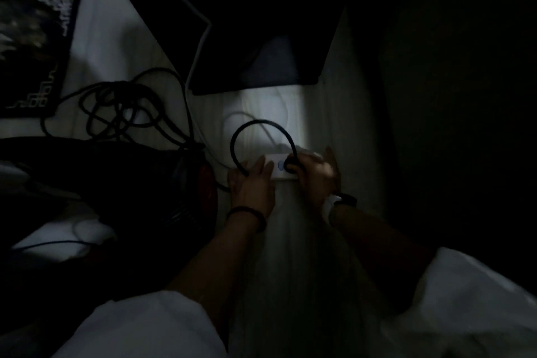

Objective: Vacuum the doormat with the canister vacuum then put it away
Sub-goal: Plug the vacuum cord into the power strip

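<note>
Pretty dark shot. The power strip (276,168) lies on the pale floor (290,241), and a black plug (291,167) sits in it. The right hand (316,173) has its fingers closed around that plug; the left hand (253,183) lies flat, fingers together, pinning the strip's left end. The cord (255,131) loops up from the plug. The vacuum (162,195) sits just left, the doormat (32,52) far left.
</note>
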The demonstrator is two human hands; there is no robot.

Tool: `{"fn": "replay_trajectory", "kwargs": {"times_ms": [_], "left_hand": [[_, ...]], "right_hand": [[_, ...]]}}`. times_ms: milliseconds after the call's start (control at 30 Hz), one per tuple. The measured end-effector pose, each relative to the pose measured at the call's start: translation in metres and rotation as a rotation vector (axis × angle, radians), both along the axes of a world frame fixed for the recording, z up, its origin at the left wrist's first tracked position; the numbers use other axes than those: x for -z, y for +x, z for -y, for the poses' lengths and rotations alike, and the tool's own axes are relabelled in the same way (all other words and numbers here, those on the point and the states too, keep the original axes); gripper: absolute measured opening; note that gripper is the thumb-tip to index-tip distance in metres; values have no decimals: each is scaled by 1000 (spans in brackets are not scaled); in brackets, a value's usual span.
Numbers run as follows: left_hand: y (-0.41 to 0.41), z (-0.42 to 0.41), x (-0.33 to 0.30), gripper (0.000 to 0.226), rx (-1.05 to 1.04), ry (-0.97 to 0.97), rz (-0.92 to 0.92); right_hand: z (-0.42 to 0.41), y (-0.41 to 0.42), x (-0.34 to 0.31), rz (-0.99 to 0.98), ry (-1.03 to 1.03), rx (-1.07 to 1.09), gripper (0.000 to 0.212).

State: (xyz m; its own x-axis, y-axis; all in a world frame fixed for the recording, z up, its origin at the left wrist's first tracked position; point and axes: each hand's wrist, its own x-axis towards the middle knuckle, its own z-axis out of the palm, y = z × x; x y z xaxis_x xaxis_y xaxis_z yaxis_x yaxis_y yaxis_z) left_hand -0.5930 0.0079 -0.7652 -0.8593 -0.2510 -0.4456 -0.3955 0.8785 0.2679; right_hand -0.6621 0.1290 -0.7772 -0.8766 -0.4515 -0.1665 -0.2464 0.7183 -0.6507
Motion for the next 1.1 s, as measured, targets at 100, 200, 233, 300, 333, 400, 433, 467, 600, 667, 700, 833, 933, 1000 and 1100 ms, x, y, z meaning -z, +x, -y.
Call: {"fn": "replay_trajectory", "kwargs": {"times_ms": [100, 200, 233, 300, 333, 400, 433, 467, 600, 667, 700, 833, 933, 1000, 1100], "left_hand": [[13, 2, -11, 56, -30, 87, 57], [32, -3, -43, 56, -113, 73, 138], [39, -5, -55, 60, -134, 40, 167], [49, -12, -79, 68, -234, 30, 190], [53, -18, -104, 74, -281, 46, 184], [57, -29, -157, 66, -260, 116, 171], [59, -35, -178, 53, -211, 130, 158], [61, -38, -196, 43, -166, 132, 129], [61, -35, -209, 47, -112, 99, -43], [58, -30, -195, 52, -136, 88, -25], [55, -28, -179, 53, -153, 92, -26], [43, -30, -121, 43, -264, 281, -68], [32, -27, -92, 28, -326, 306, -211], [25, -19, -81, 26, -390, 243, -265], [13, -6, -72, 29, -469, 160, -296]], "right_hand": [[-1, -4, -17, 94, 180, -80, 35], [-13, 10, -52, 179, 233, -107, 51], [-19, 18, -68, 204, 218, -85, 54], [-31, 38, -99, 228, 213, -87, 62], [-38, 48, -117, 242, 192, -90, 65], [-48, 65, -158, 306, 103, -34, 61], [-53, 73, -176, 322, 55, -2, 56], [-57, 78, -187, 328, 26, 25, 52], [-63, 77, -190, 358, 73, 87, 46], [-58, 68, -168, 356, 107, 89, 44], [-55, 61, -155, 341, 127, 73, 44], [-40, 31, -96, 244, 183, -61, 50], [-25, 8, -54, 237, 101, -140, 53], [-17, 0, -35, 222, 40, -123, 41], [-9, -4, -22, 224, 48, -115, 22]]}}
